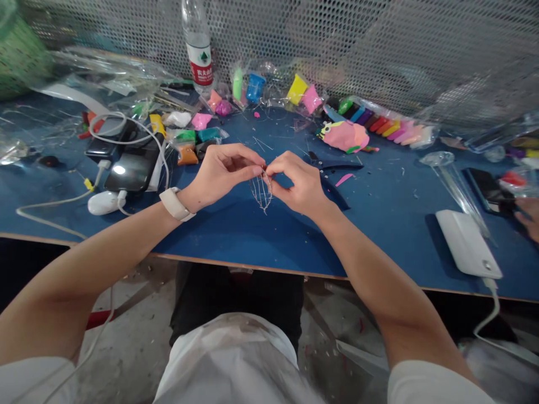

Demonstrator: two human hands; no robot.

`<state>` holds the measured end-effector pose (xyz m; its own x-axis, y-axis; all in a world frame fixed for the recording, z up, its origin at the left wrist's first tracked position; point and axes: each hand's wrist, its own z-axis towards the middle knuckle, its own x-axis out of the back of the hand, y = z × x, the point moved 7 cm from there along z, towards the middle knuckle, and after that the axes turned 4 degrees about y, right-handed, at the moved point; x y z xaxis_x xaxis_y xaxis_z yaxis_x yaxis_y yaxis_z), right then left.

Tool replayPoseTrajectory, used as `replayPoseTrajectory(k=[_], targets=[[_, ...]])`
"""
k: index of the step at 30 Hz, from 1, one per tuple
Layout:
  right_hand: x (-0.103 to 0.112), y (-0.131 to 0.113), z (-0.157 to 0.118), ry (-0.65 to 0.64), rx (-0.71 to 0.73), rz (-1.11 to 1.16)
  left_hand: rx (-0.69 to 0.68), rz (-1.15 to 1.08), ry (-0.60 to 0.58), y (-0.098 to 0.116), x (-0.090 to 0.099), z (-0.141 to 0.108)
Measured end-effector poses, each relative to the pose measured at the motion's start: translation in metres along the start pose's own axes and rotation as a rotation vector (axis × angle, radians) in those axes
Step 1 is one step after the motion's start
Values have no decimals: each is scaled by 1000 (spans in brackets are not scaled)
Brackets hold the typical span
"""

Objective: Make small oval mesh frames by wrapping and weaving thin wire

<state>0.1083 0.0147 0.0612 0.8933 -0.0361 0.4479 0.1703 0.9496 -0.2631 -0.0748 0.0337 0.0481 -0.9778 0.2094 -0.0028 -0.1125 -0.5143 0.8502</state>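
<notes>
Between my two hands hangs a small wire frame (pixel 261 193), thin and silvery, narrowing to a point at its lower end. My left hand (pixel 229 171) pinches its upper end between thumb and fingers. My right hand (pixel 297 180) is closed on the upper right side of the same frame, fingertips nearly meeting those of the left. Just beyond my right hand lie dark-handled pliers (pixel 337 165), partly hidden by it. A pink clay figure (pixel 344 136) with an eye and yellow and green parts rests farther back on the blue table (pixel 236 224).
A water bottle (pixel 199 53) stands against the perforated metal panel (pixel 337 45). Coloured clay packs (pixel 387 124) line the back. Phones (pixel 133 163) and cables lie left; a white power bank (pixel 468 242) sits right. Another person's hand (pixel 528 216) shows at the right edge.
</notes>
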Motion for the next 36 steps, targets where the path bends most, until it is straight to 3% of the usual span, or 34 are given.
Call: replayPoseTrajectory(k=[16, 23, 31, 36], targets=[[4, 1, -2, -146, 155, -193, 9, 41, -64, 0, -3, -1], [10, 7, 2, -91, -27, -89, -50, 81, -27, 14, 0, 0], [11, 17, 5, -302, -255, 147, -178, 160, -111, 20, -6, -3], [3, 29, 0, -305, -477, 276, -216, 191, -103, 22, -6, -5]])
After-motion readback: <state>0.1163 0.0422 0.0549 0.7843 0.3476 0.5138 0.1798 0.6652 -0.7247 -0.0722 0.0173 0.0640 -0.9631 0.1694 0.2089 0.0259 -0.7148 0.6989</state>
